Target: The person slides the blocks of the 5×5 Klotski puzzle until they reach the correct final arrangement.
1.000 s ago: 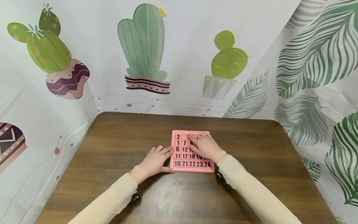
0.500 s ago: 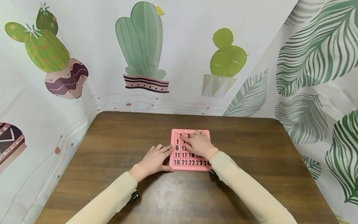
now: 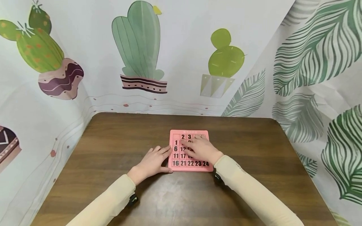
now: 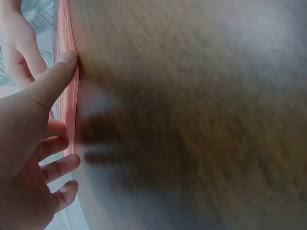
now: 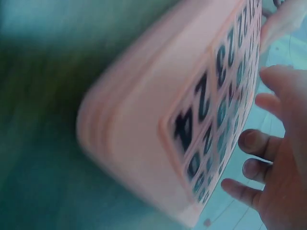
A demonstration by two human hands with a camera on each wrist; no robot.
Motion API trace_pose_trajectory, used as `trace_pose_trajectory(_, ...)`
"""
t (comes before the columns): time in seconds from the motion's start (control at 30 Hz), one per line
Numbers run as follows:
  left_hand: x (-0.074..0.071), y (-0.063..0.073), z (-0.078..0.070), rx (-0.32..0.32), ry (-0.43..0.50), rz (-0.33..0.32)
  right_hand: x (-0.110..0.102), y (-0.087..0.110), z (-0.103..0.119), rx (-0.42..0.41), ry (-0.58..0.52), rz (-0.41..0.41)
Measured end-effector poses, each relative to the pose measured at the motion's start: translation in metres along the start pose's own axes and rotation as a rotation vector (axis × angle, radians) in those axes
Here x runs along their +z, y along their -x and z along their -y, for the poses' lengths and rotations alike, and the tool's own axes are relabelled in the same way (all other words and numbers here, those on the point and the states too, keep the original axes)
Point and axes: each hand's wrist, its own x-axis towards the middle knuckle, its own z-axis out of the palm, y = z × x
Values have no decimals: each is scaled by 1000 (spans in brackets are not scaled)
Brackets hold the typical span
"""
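A pink sliding number puzzle (image 3: 190,169) lies flat on the brown table, its black-numbered tiles facing up. Its top-left slot (image 3: 176,137) is bare, with the 2 tile (image 3: 182,137) just right of it. My left hand (image 3: 150,161) touches the puzzle's left side with its fingertips, and in the left wrist view the thumb (image 4: 57,76) rests against the edge near the front corner. Over the upper right tiles, my right hand (image 3: 202,148) lies with fingers spread, its index finger around the second row, left of middle. It hides several tiles.
The wooden table (image 3: 113,135) extends on all sides of the puzzle. Behind it hangs a white cloth (image 3: 183,40) printed with cacti and leaves. Dark straps (image 3: 133,199) show beneath both pale sleeves.
The 2 tile has slid right from the top-left corner, leaving that slot bare. My right hand has shifted left, then slightly down. My left hand stays at the puzzle's side.
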Motion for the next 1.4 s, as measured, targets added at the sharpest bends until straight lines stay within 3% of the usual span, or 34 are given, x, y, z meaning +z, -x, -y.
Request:
trace_pose_trajectory(0.13,-1,0,-2,7,12,5,1,-2,8,-35,30,20)
trace_pose_trajectory(0.47,1,5,-5,17,21,7,10,-11,9,43,55,14)
trace_pose_trajectory(0.67,-3,5,-5,17,22,2,4,-15,9,74,32,39)
trace_pose_trajectory(0.8,-6,4,-5,20,19,-8,-5,-8,15,25,3,52)
trace_pose_trajectory(1.03,-5,3,0,14,7,-6,-6,5,27,-98,90,83)
trace_pose_trajectory(1.4,-4,5,1,27,-13,-20,2,-6,25,-4,46,56)
